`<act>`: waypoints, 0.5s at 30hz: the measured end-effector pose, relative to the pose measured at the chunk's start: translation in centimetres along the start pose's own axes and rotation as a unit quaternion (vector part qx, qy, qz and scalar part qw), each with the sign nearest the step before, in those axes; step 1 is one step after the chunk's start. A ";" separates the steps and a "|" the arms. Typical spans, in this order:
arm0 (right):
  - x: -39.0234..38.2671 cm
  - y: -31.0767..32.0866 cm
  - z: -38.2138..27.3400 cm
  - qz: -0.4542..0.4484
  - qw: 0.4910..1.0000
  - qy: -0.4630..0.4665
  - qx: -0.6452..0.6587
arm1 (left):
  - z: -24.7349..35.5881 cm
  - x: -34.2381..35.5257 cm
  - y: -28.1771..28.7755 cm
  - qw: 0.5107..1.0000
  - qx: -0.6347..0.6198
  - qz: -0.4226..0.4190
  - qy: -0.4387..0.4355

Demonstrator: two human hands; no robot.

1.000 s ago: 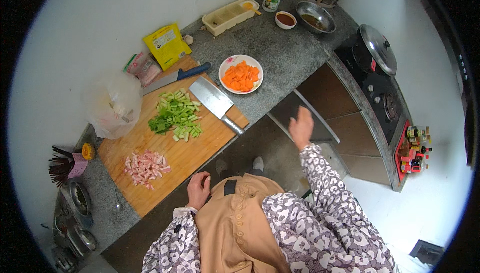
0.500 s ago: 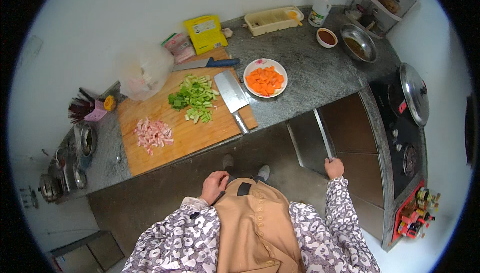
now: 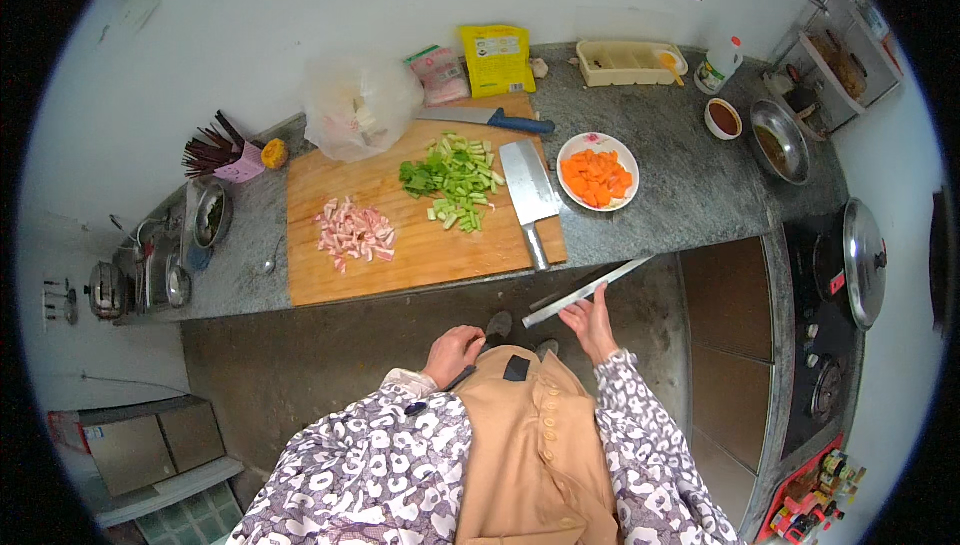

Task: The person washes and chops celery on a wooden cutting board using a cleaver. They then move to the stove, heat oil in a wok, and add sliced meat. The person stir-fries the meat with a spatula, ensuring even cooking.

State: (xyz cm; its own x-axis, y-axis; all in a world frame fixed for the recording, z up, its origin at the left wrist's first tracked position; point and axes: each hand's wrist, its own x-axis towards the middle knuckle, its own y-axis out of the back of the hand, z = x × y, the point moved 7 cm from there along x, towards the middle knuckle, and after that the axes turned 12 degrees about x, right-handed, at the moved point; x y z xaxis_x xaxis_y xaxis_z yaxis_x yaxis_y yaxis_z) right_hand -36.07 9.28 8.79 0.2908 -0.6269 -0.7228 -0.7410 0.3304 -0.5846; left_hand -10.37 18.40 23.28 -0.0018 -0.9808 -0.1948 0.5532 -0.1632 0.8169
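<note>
My right hand [image 3: 590, 325] is at the cabinet door [image 3: 586, 292] under the counter, its fingers stretched out and apart against the door near its free end. The door stands partly swung out, seen from above as a pale edge. My left hand [image 3: 455, 353] is held at the waist by the tan apron [image 3: 540, 435], fingers curled together; whatever may be in them is hidden. On the wooden cutting board [image 3: 440, 270] lie chopped pale pink meat [image 3: 353, 233], cut green celery [image 3: 462, 180], a cleaver [image 3: 530, 185] and a blue-handled knife [image 3: 520, 122].
A bowl of orange carrot pieces [image 3: 597, 177] sits right of the board. Farther right are a bowl of brown sauce [image 3: 722, 119], a metal bowl [image 3: 780, 142] and a stove [image 3: 825, 335] with a lid [image 3: 864, 263]. A plastic bag [image 3: 360, 110] stands behind the board.
The cabinet door has swung inward toward the counter, to the left. My right hand has moved left with it, from gripping its edge to outstretched fingers. The view has turned.
</note>
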 end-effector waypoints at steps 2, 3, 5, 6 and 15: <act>0.6 -3.8 -1.6 -0.022 0.995 0.048 0.089 | -0.8 0.8 0.2 1.000 -0.011 -0.005 0.006; 2.2 -3.3 -1.4 -0.008 0.987 0.059 0.148 | -1.5 0.9 0.3 0.999 -0.028 -0.014 0.010; 2.6 -6.4 -1.6 -0.055 0.984 0.062 0.159 | -4.3 0.2 0.2 0.999 -0.034 0.030 0.017; 4.3 -5.4 -1.2 -0.013 0.974 0.058 0.218 | -4.8 0.6 0.2 0.999 -0.034 0.025 0.014; 5.2 -6.5 -0.6 -0.005 0.982 0.060 0.180 | -6.6 5.0 0.2 0.993 -0.007 -0.110 -0.041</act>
State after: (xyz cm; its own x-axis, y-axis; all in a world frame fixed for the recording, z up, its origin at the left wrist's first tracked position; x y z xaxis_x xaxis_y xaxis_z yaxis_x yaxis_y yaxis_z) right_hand -30.09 3.47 9.07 0.2080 -0.7031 -0.6800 -0.4696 0.5381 -0.7000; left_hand -4.74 14.20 18.89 -0.1909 -0.9273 -0.3220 0.5428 -0.3730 0.7525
